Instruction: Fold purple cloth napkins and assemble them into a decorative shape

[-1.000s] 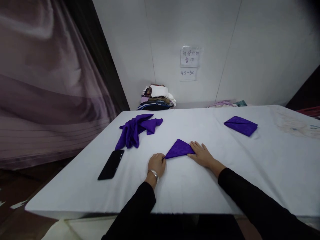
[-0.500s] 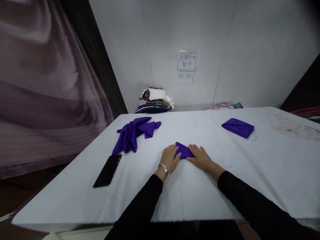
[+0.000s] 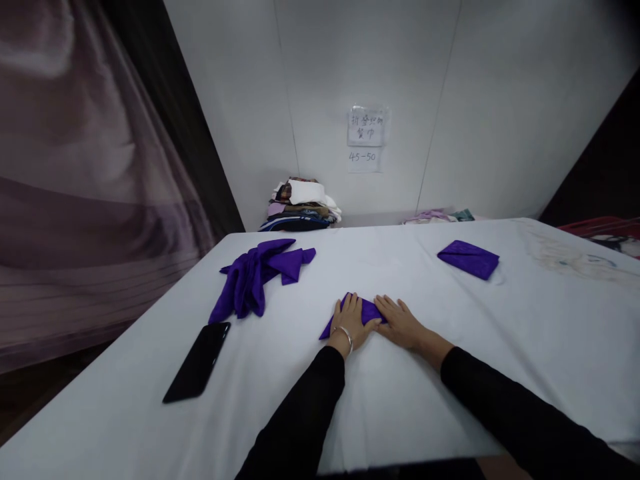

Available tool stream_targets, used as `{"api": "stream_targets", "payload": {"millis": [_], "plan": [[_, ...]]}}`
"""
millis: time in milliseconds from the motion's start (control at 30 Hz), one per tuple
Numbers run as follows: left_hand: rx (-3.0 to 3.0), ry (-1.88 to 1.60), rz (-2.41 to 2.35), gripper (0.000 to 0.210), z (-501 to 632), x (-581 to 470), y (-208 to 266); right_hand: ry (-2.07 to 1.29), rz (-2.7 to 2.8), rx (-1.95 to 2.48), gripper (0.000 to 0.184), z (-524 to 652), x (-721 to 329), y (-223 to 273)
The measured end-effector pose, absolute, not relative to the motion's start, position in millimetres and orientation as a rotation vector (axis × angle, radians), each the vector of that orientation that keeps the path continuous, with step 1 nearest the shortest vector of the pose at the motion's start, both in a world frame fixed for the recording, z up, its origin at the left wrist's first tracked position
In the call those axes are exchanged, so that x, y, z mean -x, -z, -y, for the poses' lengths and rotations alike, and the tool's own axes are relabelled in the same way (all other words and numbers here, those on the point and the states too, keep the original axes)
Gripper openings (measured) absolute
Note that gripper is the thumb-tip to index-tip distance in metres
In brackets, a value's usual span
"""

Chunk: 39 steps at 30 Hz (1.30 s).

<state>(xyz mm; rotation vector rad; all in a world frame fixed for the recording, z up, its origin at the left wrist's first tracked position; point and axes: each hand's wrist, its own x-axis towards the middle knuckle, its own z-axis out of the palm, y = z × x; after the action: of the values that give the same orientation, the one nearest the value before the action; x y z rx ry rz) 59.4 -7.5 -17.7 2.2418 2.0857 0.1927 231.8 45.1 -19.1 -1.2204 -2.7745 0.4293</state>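
Observation:
A purple napkin (image 3: pixel 369 311), folded into a flat shape with a pointed corner at the left, lies on the white-covered table (image 3: pixel 320 400). My left hand (image 3: pixel 352 323) is pressed flat over its left part, fingers stretched out and pointing away from me. At the right end of the cloth rests my right hand (image 3: pixel 400 321), also flat, its fingertips on the edge. The two thumbs are close together at the near edge. Both palms cover part of the napkin, so its full outline is hidden.
Loose purple napkins (image 3: pixel 253 277) lie crumpled at the left, near a black phone (image 3: pixel 197 363). A folded purple napkin (image 3: pixel 470 259) sits at the back right. Behind the table, a stack of folded clothes (image 3: pixel 303 207) stands against the wall, below a paper sign (image 3: pixel 367 137).
My left hand has shifted right and turned flat over the napkin, and a pointed left corner now shows beside it. The right hand stays at the right end. The camera view has shifted slightly.

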Motion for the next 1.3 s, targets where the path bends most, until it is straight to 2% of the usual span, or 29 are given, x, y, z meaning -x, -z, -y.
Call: {"api": "stream_targets", "payload": {"millis": [133, 267, 433, 633, 1300], "plan": [[-2.256, -0.192, -2.094, 0.077, 5.9, -60.0, 18.3, -0.523, 2.743, 1.233, 0.073, -42.9, -228.9, -2.7], [-2.274, -0.102, -2.061, 0.072, 5.9, -58.5, 15.8, -0.550, 2.737, 0.986, 0.071, -27.9, -208.4, -18.4], [-2.334, -0.042, -2.018, 0.064, 6.5, -56.7, 16.2, -0.635, 2.793, 0.846, 0.083, -16.3, -187.7, -14.2], [-2.367, -0.037, -2.055, 0.065, 2.6, -54.4, 24.7, -0.707, 2.748, 0.801, 0.081, -21.5, -193.5, -4.9], [-2.228, -0.118, -2.076, 0.087, 5.7, -60.0, 11.6, -0.422, 2.862, 1.035, 0.073, -23.3, -263.7, 10.3]]}}
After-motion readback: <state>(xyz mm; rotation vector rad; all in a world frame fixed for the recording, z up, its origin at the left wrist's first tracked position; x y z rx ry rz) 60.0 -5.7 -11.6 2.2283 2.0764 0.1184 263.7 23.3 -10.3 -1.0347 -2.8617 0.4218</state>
